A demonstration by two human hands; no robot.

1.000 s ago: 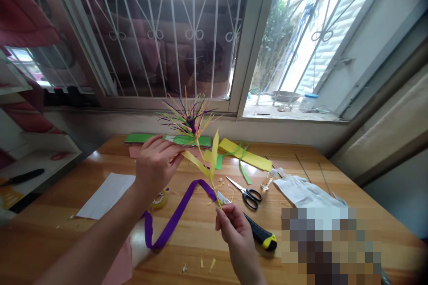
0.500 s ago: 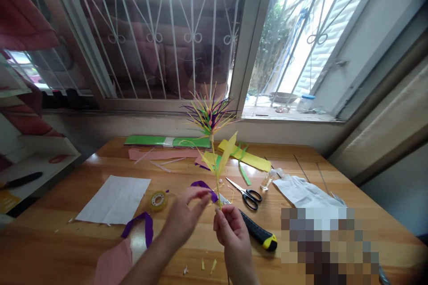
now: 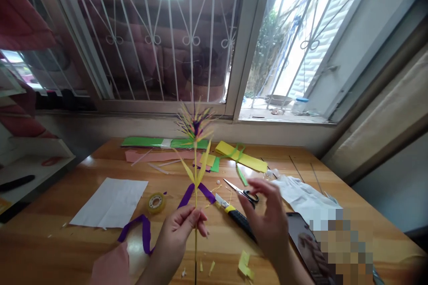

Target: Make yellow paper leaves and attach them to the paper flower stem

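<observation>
bench (image 3: 60, 240): varnished wood, glossy, smooth, with window light reflected in it
paper flower (image 3: 195, 125): thin matt paper strips in yellow, purple and pink on a slim yellow stem
purple ribbon (image 3: 144, 230): matt paper strip, smooth, creased at its bends
white sheet (image 3: 109, 202): plain matt paper, flat
tape roll (image 3: 156, 201): clear glossy plastic tape
scissors (image 3: 245, 193): bright metal blades, black plastic handles
utility knife (image 3: 239, 219): metal blade, black and yellow plastic grip, matt
green paper (image 3: 143, 142): matt, flat sheets
window bars (image 3: 190, 35): white painted metal
phone (image 3: 306, 247): glossy dark screen
</observation>
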